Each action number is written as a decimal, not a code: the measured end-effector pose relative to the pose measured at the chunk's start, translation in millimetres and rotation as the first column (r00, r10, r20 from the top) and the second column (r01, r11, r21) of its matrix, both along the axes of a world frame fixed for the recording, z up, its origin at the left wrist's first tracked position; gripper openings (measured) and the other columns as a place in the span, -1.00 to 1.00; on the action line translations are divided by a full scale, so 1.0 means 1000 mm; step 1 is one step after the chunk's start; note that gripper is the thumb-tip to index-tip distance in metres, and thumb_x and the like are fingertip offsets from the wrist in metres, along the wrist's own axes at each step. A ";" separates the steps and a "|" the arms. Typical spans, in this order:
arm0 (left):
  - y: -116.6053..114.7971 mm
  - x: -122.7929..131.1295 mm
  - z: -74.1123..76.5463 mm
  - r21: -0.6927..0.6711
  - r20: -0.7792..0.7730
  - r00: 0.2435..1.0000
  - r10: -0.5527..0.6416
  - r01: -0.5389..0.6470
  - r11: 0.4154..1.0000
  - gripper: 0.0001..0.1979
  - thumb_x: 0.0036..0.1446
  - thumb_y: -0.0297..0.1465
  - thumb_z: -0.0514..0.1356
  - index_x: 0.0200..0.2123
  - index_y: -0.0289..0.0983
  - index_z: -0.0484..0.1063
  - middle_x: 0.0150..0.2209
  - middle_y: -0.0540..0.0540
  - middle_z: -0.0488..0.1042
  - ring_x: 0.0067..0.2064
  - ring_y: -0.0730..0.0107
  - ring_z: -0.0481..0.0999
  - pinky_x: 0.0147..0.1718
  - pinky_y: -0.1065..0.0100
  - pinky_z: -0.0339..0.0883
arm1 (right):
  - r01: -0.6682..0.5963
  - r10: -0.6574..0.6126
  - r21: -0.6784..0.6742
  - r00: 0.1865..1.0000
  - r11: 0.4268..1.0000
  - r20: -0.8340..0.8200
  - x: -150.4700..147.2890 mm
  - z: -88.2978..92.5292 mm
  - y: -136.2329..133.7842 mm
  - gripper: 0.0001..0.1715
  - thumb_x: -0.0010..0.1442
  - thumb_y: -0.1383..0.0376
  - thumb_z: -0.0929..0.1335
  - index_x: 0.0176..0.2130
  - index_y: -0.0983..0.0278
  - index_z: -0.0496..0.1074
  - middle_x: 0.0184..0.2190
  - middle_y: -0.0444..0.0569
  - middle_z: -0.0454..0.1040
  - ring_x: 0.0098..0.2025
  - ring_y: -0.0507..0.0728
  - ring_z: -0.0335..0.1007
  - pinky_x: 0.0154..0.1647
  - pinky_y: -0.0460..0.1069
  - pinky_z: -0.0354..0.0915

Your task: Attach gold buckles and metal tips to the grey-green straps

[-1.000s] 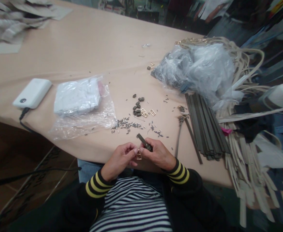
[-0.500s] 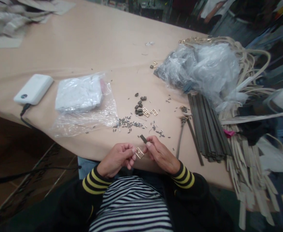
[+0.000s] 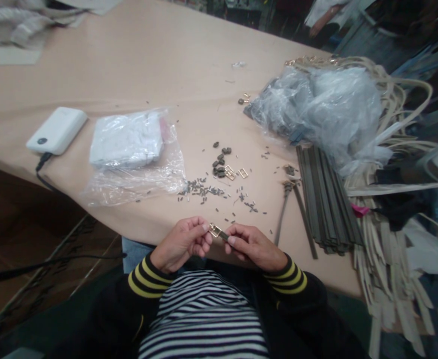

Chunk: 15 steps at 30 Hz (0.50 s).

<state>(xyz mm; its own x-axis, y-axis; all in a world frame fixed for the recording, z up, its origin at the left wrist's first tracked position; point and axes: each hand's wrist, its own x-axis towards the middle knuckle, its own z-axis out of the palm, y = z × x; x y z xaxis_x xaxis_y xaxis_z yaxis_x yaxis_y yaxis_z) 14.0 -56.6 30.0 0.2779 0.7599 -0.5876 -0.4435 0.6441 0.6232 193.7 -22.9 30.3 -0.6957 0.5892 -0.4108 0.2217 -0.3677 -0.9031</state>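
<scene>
A: In the head view, where is the buckle?

B: Between the two hands, near the table's front edge. The left hand pinches its left end between thumb and finger. The right hand grips a dark tab, whose tip meets the buckle's right side. Whether it passes through, I can't tell.

A: So both grips are narrow?

B: Yes, each closed on its piece.

A: How would they handle?

B: The buckle looks like thin metal: light, stiff, probably slick, hard to break but easy to let twist. I'd hold it by one end of the frame, leaving the opening free. The tab looks light and bendable, with more bite for the fingers; I'd pinch it close behind its tip so it doesn't fold.

A: Now the counts.

B: One buckle and one tab in hand. On the table, one spare buckle lies apart, and just beside it at least two overlap. There are roughly eight dark loops, though some touch, so I'm unsure. The small bits are dozens, too many to count. One strip lies beside a bundle whose pieces overlap too much to number.

A: And on the left?

B: One power bank and one wrapped packet.
</scene>
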 end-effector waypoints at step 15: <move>-0.005 0.011 -0.004 -0.071 0.178 0.976 -0.125 0.139 0.988 -0.76 -0.11 -0.34 0.24 -0.55 -0.44 0.34 -0.68 0.02 0.34 -0.71 0.65 0.33 -0.77 0.67 0.22 | 0.111 -0.112 -0.026 0.992 0.994 -0.055 -0.012 -0.004 -0.007 -0.64 0.06 0.15 0.29 -0.19 0.26 0.12 -0.54 -0.21 0.31 -0.70 -0.13 0.10 -0.74 -0.21 0.03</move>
<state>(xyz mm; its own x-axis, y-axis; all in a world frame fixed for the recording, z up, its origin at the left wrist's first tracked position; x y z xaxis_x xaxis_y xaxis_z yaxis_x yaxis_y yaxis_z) 25.1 -62.1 25.8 0.4754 0.6607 -0.5810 -0.4474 0.7501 0.4870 182.0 -30.0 26.3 -0.6486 0.6552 -0.3873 0.1278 -0.4079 -0.9041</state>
